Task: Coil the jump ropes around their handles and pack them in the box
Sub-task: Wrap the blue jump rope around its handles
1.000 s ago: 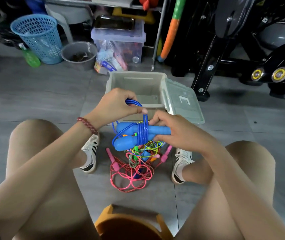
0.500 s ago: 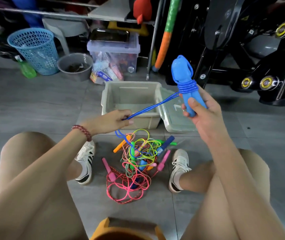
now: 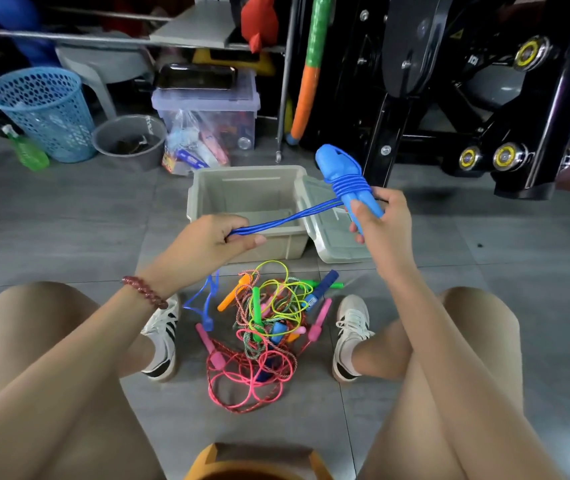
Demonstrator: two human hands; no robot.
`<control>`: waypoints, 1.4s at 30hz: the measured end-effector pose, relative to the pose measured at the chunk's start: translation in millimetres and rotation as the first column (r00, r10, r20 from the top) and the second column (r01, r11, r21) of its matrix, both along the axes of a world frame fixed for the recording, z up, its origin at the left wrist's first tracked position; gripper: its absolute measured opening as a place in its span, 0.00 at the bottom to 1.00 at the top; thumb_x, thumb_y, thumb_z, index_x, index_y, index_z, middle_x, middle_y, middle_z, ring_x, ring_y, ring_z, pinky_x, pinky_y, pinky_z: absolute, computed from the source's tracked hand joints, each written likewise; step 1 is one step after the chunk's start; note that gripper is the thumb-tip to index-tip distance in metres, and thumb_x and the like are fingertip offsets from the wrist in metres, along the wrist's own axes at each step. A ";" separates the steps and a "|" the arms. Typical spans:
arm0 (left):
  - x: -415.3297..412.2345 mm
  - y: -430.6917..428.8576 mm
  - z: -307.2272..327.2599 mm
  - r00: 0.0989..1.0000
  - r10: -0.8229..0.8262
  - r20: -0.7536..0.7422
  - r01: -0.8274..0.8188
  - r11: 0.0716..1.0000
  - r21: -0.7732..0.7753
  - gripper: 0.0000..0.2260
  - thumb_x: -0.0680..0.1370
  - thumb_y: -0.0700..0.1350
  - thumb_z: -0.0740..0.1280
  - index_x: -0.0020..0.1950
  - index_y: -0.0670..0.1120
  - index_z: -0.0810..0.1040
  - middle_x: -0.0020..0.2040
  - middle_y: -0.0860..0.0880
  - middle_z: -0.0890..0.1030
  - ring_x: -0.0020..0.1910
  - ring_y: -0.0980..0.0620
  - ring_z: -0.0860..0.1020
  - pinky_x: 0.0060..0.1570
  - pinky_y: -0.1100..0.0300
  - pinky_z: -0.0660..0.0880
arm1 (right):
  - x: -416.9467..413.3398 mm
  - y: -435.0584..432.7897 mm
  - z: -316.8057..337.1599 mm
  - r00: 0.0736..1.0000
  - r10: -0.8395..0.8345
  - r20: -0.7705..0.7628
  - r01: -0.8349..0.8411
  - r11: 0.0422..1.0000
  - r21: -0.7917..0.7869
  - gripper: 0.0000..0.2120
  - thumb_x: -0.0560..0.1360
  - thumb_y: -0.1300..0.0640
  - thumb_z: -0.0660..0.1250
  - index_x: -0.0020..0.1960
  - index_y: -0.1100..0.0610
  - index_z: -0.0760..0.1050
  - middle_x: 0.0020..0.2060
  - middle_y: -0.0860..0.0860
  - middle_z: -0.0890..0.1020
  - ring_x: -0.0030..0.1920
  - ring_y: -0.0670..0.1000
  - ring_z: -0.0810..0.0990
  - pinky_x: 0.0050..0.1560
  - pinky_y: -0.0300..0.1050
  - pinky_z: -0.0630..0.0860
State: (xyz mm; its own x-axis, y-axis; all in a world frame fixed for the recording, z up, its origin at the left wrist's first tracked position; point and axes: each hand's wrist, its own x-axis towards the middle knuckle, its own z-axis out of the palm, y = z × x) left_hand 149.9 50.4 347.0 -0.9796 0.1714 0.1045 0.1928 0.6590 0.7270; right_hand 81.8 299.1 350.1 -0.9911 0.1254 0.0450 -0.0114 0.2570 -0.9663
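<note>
- the right hand (image 3: 382, 221) grips the pair of blue handles (image 3: 340, 174) by their lower ends and holds them tilted above the lid (image 3: 337, 242); several turns of rope are wound round their middle.
- the left hand (image 3: 212, 237) pinches the loose strands of the blue rope (image 3: 287, 220), which run taut from the handles across the box's near right corner.
- the box (image 3: 269, 245) stands open on the floor (image 3: 68, 220), with its lid lying against its right side.
- a tangle of other jump ropes (image 3: 262, 341), pink, yellow, green and orange, lies on the floor between the left shoe (image 3: 162, 337) and the right shoe (image 3: 349, 337), just nearer than the box.
</note>
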 end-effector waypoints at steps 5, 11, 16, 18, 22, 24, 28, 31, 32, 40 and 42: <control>-1.5 6.3 1.4 0.992 0.127 0.003 -0.127 0.991 0.048 0.18 0.75 0.53 0.68 0.34 0.42 0.68 0.27 0.50 0.62 0.28 0.54 0.60 0.30 0.57 0.60 | 0.5 -1.8 -0.8 0.997 -0.059 -0.056 0.064 0.994 0.086 0.12 0.76 0.58 0.67 0.56 0.56 0.66 0.45 0.51 0.78 0.34 0.42 0.76 0.36 0.39 0.72; 1.8 1.7 2.3 0.977 0.179 -0.118 -0.190 0.978 -0.091 0.06 0.73 0.51 0.71 0.45 0.53 0.75 0.34 0.50 0.78 0.32 0.52 0.75 0.38 0.52 0.75 | 2.2 -1.8 -1.4 0.992 0.066 -0.110 -0.009 0.891 0.454 0.12 0.75 0.55 0.68 0.51 0.56 0.66 0.40 0.47 0.75 0.38 0.49 0.74 0.38 0.43 0.69; 2.0 -4.8 6.1 0.948 0.174 -0.267 -0.202 0.976 -0.081 0.12 0.74 0.57 0.62 0.41 0.50 0.76 0.33 0.52 0.73 0.33 0.53 0.70 0.34 0.53 0.69 | 13.4 -4.0 -5.1 0.949 0.314 0.035 -0.272 0.754 0.598 0.12 0.73 0.59 0.68 0.49 0.55 0.64 0.39 0.51 0.77 0.37 0.53 0.76 0.38 0.49 0.71; 3.2 -7.3 8.3 0.928 0.185 -0.322 -0.224 0.971 -0.087 0.15 0.74 0.58 0.58 0.41 0.48 0.76 0.36 0.54 0.73 0.36 0.56 0.69 0.36 0.56 0.67 | 16.3 -5.1 -6.7 0.919 0.390 0.057 -0.344 0.722 0.600 0.10 0.75 0.59 0.67 0.50 0.58 0.66 0.35 0.50 0.75 0.34 0.52 0.74 0.36 0.48 0.69; 6.3 -7.0 14.2 0.940 0.085 -0.331 -0.091 0.996 -0.005 0.10 0.75 0.55 0.61 0.42 0.50 0.76 0.36 0.54 0.73 0.37 0.56 0.69 0.38 0.56 0.67 | 15.5 -6.9 -9.9 0.883 0.468 -0.028 -0.353 0.704 0.616 0.07 0.75 0.62 0.67 0.50 0.59 0.69 0.38 0.56 0.79 0.36 0.57 0.76 0.39 0.51 0.70; 8.8 -2.1 14.9 0.957 0.012 -0.288 0.007 0.998 0.065 0.09 0.75 0.53 0.63 0.41 0.49 0.76 0.37 0.53 0.72 0.37 0.55 0.69 0.39 0.57 0.67 | 16.7 -10.6 -12.3 0.865 0.502 0.009 -0.386 0.654 0.651 0.07 0.76 0.62 0.66 0.51 0.59 0.70 0.38 0.56 0.80 0.38 0.58 0.76 0.39 0.50 0.68; 9.8 3.1 16.3 0.956 0.010 -0.294 0.010 0.998 0.068 0.06 0.74 0.52 0.68 0.41 0.51 0.78 0.37 0.56 0.73 0.36 0.55 0.69 0.37 0.62 0.66 | 26.2 -20.4 -13.9 0.773 0.617 0.149 -0.555 0.544 0.630 0.08 0.75 0.61 0.67 0.51 0.56 0.70 0.40 0.53 0.80 0.38 0.53 0.74 0.41 0.47 0.68; 4.8 -1.6 18.4 0.940 0.131 -0.314 -0.109 0.990 0.085 0.07 0.71 0.56 0.68 0.41 0.53 0.80 0.37 0.53 0.75 0.37 0.53 0.71 0.37 0.57 0.68 | 37.0 -27.2 -12.2 0.669 0.718 0.195 -0.681 0.484 0.550 0.09 0.73 0.63 0.69 0.47 0.53 0.70 0.36 0.47 0.77 0.35 0.47 0.72 0.39 0.45 0.68; 3.0 -3.1 18.5 0.937 0.163 -0.309 -0.138 0.985 0.100 0.08 0.70 0.56 0.68 0.39 0.53 0.81 0.36 0.53 0.76 0.37 0.53 0.71 0.38 0.56 0.68 | 40.7 -30.4 -11.6 0.640 0.741 0.204 -0.710 0.470 0.524 0.10 0.73 0.64 0.69 0.46 0.53 0.70 0.34 0.44 0.76 0.34 0.44 0.72 0.38 0.44 0.68; -6.9 -2.5 9.2 0.958 0.215 -0.188 -0.199 0.975 0.102 0.10 0.67 0.55 0.75 0.36 0.49 0.81 0.34 0.52 0.77 0.33 0.53 0.71 0.38 0.53 0.70 | 66.6 -43.2 0.0 0.465 0.856 0.228 -0.871 0.396 0.289 0.11 0.73 0.64 0.69 0.45 0.52 0.70 0.37 0.48 0.77 0.34 0.48 0.76 0.31 0.40 0.74; -11.4 -8.1 4.8 0.958 0.240 -0.159 -0.229 0.970 0.085 0.11 0.67 0.55 0.75 0.35 0.49 0.81 0.33 0.51 0.78 0.32 0.52 0.71 0.38 0.52 0.71 | 64.1 -38.9 2.1 0.493 0.853 0.170 -0.859 0.447 0.250 0.16 0.73 0.67 0.69 0.44 0.48 0.68 0.36 0.42 0.77 0.33 0.41 0.75 0.33 0.39 0.73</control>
